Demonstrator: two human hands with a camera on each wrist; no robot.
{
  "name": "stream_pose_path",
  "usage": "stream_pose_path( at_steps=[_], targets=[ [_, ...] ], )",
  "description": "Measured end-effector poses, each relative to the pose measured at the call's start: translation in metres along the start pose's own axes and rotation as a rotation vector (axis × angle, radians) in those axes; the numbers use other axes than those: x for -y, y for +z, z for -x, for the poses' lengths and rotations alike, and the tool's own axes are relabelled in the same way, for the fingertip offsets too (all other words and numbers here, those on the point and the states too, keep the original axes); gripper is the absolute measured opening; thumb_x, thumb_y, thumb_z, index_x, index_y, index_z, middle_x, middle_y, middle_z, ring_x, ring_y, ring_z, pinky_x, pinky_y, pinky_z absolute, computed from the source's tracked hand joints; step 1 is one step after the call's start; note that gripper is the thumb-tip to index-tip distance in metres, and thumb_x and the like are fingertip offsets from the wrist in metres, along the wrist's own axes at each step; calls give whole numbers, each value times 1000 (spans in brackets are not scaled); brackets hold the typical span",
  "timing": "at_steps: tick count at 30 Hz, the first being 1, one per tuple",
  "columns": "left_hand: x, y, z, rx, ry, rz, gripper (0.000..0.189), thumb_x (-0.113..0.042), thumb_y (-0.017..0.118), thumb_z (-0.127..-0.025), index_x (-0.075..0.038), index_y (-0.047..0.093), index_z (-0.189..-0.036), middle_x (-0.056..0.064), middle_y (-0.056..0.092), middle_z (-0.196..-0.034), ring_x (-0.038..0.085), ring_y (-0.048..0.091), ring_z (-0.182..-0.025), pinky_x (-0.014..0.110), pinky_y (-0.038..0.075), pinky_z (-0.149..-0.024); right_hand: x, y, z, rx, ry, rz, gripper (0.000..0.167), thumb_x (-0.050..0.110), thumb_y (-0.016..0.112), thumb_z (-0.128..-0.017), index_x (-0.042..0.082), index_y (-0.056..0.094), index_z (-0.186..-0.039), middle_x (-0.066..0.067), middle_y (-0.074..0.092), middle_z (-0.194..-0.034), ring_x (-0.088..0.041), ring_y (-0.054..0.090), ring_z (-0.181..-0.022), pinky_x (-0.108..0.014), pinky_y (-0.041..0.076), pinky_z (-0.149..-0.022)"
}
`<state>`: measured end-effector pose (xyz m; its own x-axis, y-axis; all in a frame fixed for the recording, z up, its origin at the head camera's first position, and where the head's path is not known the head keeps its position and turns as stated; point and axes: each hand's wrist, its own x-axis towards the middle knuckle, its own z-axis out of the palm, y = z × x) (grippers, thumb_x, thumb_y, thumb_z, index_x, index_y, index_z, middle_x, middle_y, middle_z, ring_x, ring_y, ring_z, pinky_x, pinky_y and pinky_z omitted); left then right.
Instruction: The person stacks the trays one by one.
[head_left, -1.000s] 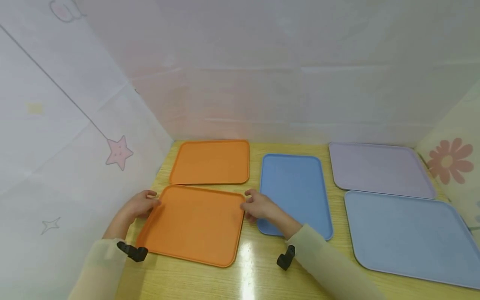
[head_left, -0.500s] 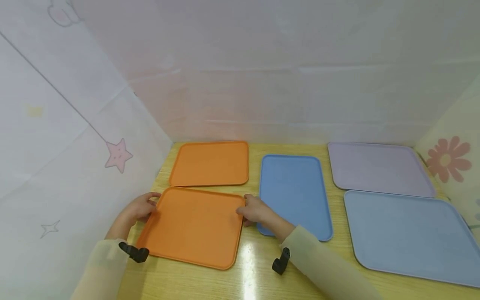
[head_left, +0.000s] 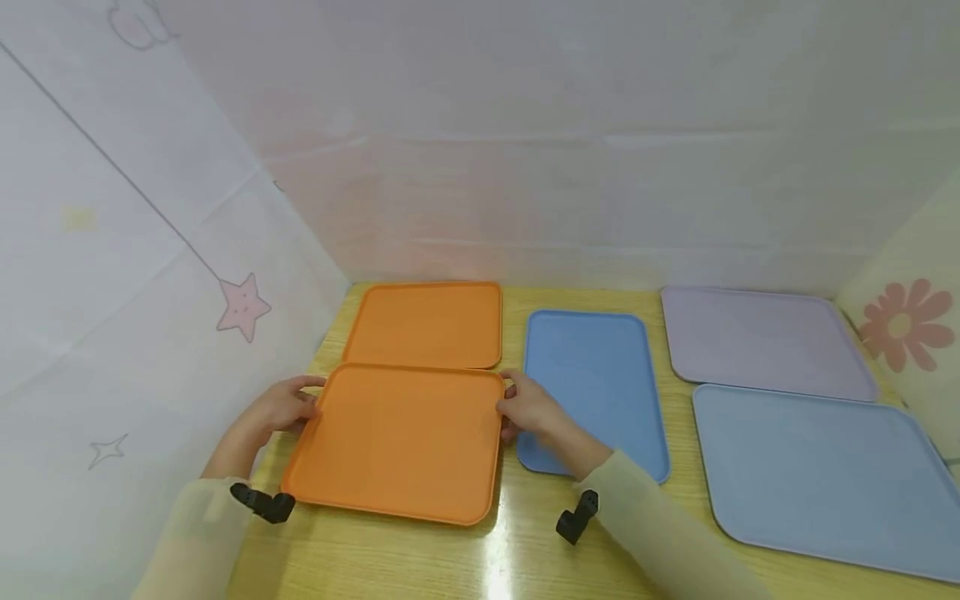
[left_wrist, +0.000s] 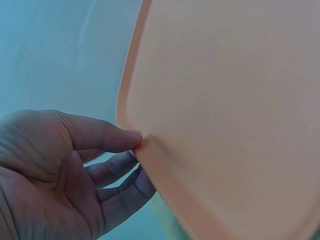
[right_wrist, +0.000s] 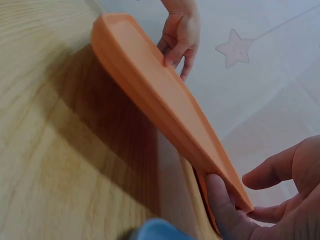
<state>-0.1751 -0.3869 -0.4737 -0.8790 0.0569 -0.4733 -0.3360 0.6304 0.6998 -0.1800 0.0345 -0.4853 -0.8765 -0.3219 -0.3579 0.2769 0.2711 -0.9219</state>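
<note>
The near orange tray (head_left: 393, 442) is held raised slightly off the table, between my two hands. My left hand (head_left: 279, 407) pinches its left edge; the left wrist view shows the thumb (left_wrist: 127, 140) on the rim and the other fingers behind it. At the opposite edge, my right hand (head_left: 528, 408) grips the rim near the far right corner. A shadow lies under the tray in the right wrist view. Just behind it, a second orange tray (head_left: 427, 325) rests on the table, its front edge partly hidden.
A blue tray (head_left: 588, 383) lies lengthwise beneath my right forearm. Farther right are a lilac tray (head_left: 765, 342) and a large pale blue tray (head_left: 825, 479). White sheeting (head_left: 562, 192) closes off the back and sides of the wooden table (head_left: 375, 558).
Both hands have taken hold of the near orange tray's edges. It has risen from the table and shifted slightly right and away, turning a little straighter.
</note>
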Motion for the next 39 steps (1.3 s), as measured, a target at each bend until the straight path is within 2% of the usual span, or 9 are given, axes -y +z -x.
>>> stream_pose_path(
  at_steps=[6,15,19,27,33,36,39],
  targets=[
    [-31,13,-8,0,40,-40,60,-8,60,-99,9,34,-150,33,58,-129,23,69,-91,42,61,-79,-3,-30,2,-64,-2,-47,57,-5,57,-94,11,42,-147,-15,51,-103,-26,65,-77,-41,62,-57],
    [-80,44,-30,0,128,-50,54,-15,59,-102,-3,40,-151,23,65,-116,25,71,-84,41,62,-74,-9,-88,17,-122,38,-17,57,-3,57,-93,12,41,-146,-16,54,-106,-26,68,-80,-44,63,-63],
    [-101,58,-40,10,169,-44,59,-15,60,-102,-6,36,-155,22,66,-116,23,69,-79,42,62,-71,-17,-112,29,-135,33,-24,60,-4,55,-93,10,36,-149,-17,54,-106,-25,68,-79,-44,63,-64],
    [-142,88,-53,74,238,-36,64,-17,62,-101,-17,33,-158,19,64,-120,22,68,-83,42,63,-70,-31,-157,59,-141,27,-24,66,-1,56,-94,10,27,-153,-19,52,-110,-25,66,-83,-48,63,-72],
    [-174,106,-57,115,277,-61,61,-13,61,-101,-18,36,-157,17,63,-120,24,64,-82,49,61,-75,-41,-182,83,-80,41,-15,67,1,58,-93,8,24,-151,-15,52,-103,-24,64,-81,-47,63,-74],
    [-187,110,-61,111,286,-107,59,-13,60,-101,-18,38,-156,17,63,-123,24,66,-91,46,62,-76,-38,-193,89,-19,63,25,62,4,59,-95,8,28,-148,-14,58,-98,-25,65,-80,-46,63,-75],
    [-201,112,-65,111,305,-160,58,-13,60,-102,-19,39,-156,18,63,-126,25,69,-93,40,63,-72,-30,-206,92,49,76,95,56,8,59,-97,7,32,-146,-16,62,-101,-28,68,-84,-47,62,-79]
  ],
)
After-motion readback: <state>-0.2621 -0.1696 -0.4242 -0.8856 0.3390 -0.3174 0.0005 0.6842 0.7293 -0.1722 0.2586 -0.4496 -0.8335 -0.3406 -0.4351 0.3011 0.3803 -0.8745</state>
